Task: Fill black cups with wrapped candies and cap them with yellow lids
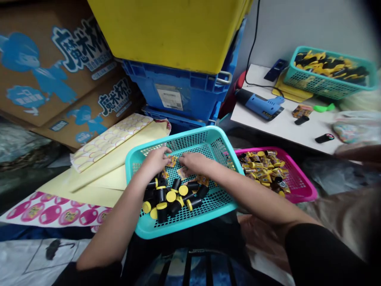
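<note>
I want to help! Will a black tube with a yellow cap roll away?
The black tube with the yellow cap will probably roll if pushed: its sides look round, and many lie on their sides in the teal plastic basket. Its smooth, shiny surface may feel slippery too.

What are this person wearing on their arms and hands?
The left hand and the right hand are bare, with no gloves, and no watch or bracelet shows. The forearms are uncovered. Higher up, a black left sleeve and a black right sleeve cover the arms.
</note>
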Demonstrator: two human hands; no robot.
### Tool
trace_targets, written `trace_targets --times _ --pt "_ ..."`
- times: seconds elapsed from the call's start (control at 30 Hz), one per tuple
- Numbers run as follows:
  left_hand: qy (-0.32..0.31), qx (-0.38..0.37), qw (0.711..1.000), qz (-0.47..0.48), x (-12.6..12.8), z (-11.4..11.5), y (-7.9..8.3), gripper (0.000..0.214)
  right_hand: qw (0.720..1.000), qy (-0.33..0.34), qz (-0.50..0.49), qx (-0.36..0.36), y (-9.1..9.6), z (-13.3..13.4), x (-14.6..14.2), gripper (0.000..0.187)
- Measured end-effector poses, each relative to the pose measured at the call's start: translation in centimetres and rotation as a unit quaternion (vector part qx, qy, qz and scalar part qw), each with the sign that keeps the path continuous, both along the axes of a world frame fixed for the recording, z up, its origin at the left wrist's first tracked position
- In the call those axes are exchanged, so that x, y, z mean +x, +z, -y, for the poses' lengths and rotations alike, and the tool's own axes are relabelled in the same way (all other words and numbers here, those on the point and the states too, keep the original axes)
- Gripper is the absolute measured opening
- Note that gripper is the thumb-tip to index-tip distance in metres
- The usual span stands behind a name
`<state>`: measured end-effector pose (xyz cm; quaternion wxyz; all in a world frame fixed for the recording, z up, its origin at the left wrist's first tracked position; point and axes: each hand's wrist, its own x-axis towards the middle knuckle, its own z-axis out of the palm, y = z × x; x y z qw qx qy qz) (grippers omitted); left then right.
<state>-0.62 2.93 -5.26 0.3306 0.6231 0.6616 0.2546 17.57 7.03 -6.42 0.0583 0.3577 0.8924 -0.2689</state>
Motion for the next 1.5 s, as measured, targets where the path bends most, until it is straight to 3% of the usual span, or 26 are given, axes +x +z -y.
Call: trace_targets --times 0.13,0.2,0.27,0.33,0.4,0.47,0.63,0.73,0.9,1.0,1.07,1.13,1.2,1.23,1.3,1.4,1.5 --pt "-0.003 0.025 0.997 -0.066 0.3 0.2 -0.5 0.021 1.000 0.017 -0.012 -0.024 -0.5 -0.7 -0.1 0.019" --pt "0.013 0.041 0.999 -0.025 0.5 0.3 -0.3 0.011 0.998 0.024 -0.023 -0.044 0.0 -1.6 0.2 0.020" --pt "0.032 0.025 0.996 0.074 0.7 0.3 0.1 0.015 0.992 0.013 -0.093 -0.089 0.7 -2.4 0.6 0.017" --pt "0.033 -0.010 0.981 0.192 0.9 0.4 0.6 0.024 0.964 -0.011 -0.215 -0.158 1.2 -2.8 0.8 0.018" --pt "0.032 -0.019 0.960 0.278 1.2 0.3 1.0 0.037 0.919 -0.033 -0.323 -0.224 1.4 -2.8 0.7 0.021" --pt "0.040 -0.006 0.946 0.321 1.3 0.3 1.3 0.042 0.894 -0.049 -0.363 -0.260 1.2 -2.7 0.4 0.023" --pt "0.047 0.004 0.942 0.331 1.3 0.0 1.2 0.047 0.895 -0.052 -0.365 -0.252 1.3 -2.8 0.2 0.034" --pt "0.070 0.022 0.949 0.307 1.2 -0.1 0.9 0.045 0.896 -0.044 -0.355 -0.264 1.6 -3.0 0.5 0.024" --pt "0.071 0.008 0.936 0.344 1.6 -0.1 0.7 0.048 0.891 -0.159 -0.373 -0.205 1.4 -3.1 0.1 0.034" --pt "0.068 0.018 0.930 0.362 1.6 -0.3 0.6 0.050 0.877 -0.190 -0.371 -0.241 1.5 -3.1 0.0 0.040" --pt "0.100 0.046 0.924 0.367 1.4 -0.5 0.4 0.044 0.885 -0.192 -0.331 -0.265 1.6 -2.6 0.0 0.043" --pt "0.139 0.072 0.915 0.371 1.0 -0.7 0.2 0.038 0.925 -0.138 -0.260 -0.239 1.5 -1.7 -0.2 0.036" --pt "0.166 0.089 0.909 0.373 0.7 -0.7 0.1 0.035 0.967 -0.003 -0.169 -0.189 1.0 -0.3 -0.7 0.019" --pt "0.172 0.092 0.906 0.377 0.7 -0.7 0.0 0.033 0.975 0.068 -0.122 -0.170 0.8 0.4 -1.1 0.012" --pt "0.170 0.083 0.901 0.391 0.7 -0.6 -0.1 0.032 0.974 0.164 -0.042 -0.151 0.4 1.7 -2.0 0.024" --pt "0.157 0.044 0.895 0.415 0.8 -0.6 -0.2 0.032 0.975 0.184 0.034 -0.117 0.8 2.8 -3.0 0.049" --pt "0.156 0.023 0.887 0.434 0.8 -0.8 -0.2 0.033 0.972 0.173 0.117 -0.108 1.6 3.1 -3.6 0.051"
